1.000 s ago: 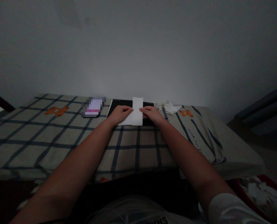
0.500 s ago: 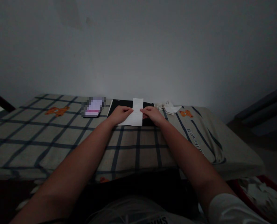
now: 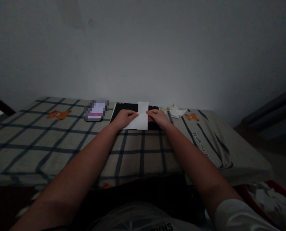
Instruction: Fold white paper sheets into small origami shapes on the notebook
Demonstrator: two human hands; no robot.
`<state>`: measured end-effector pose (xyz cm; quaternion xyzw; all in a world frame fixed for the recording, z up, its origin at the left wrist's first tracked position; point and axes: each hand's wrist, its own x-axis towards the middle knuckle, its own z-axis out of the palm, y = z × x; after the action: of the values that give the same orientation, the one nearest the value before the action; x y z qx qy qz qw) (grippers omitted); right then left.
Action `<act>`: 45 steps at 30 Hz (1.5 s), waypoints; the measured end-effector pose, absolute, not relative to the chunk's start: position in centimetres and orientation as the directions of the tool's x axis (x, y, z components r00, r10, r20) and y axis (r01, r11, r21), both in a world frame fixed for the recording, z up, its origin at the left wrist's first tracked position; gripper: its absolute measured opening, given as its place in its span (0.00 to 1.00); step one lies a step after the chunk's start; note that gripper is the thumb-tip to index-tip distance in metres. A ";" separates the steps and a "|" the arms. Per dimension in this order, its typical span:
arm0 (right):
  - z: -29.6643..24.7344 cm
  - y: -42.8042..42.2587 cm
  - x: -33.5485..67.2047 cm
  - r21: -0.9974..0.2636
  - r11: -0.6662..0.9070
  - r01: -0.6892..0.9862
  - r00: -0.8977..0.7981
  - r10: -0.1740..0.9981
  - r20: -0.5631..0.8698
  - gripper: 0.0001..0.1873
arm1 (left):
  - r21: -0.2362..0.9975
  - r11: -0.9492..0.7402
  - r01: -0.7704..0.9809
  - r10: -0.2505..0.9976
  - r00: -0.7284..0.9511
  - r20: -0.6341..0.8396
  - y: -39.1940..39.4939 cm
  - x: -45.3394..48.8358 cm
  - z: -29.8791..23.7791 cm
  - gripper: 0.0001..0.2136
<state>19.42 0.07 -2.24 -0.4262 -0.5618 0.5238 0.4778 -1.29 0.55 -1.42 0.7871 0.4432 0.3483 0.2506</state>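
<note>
A partly folded sheet of white paper [image 3: 140, 122] lies over a black notebook [image 3: 127, 106] with punched holes along its far edge. A narrow strip of the sheet stands out toward the wall. My left hand [image 3: 125, 118] pinches the paper's left side between thumb and fingers. On the other side, my right hand [image 3: 158, 118] closes its thumb and forefinger on the right edge. Both hands rest low over the notebook, with the paper between them. Some of the fingers on each hand are hidden from view.
A phone [image 3: 96, 111] with a blurred lit screen lies left of the notebook. Folded white paper pieces [image 3: 177, 111] sit to its right. Checked cloth [image 3: 143, 154] covers the table, which meets a grey wall [image 3: 143, 54]. A red bin [image 3: 280, 187] of paper scraps stands below right.
The paper has shifted very slightly to the right between my hands. Both hands keep their hold, and the phone and paper pieces stay where they were.
</note>
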 end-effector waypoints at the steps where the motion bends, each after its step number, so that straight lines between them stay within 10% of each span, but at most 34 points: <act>1: -2.3 0.2 19.5 -0.995 0.092 -0.043 -0.175 0.980 0.098 0.10 | 0.700 -0.484 0.525 0.871 0.366 0.327 0.5 -1.3 -1.4 0.16; 45: -2.1 0.0 19.1 -0.980 0.195 -0.030 -0.106 0.975 0.197 0.16 | 0.762 -0.462 0.455 0.867 0.414 0.278 -0.2 -1.3 -1.0 0.14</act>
<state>19.15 0.01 -2.05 -0.4154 -0.5685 0.4793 0.5239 -1.26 -0.24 -0.96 0.7843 0.4213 0.3400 0.3028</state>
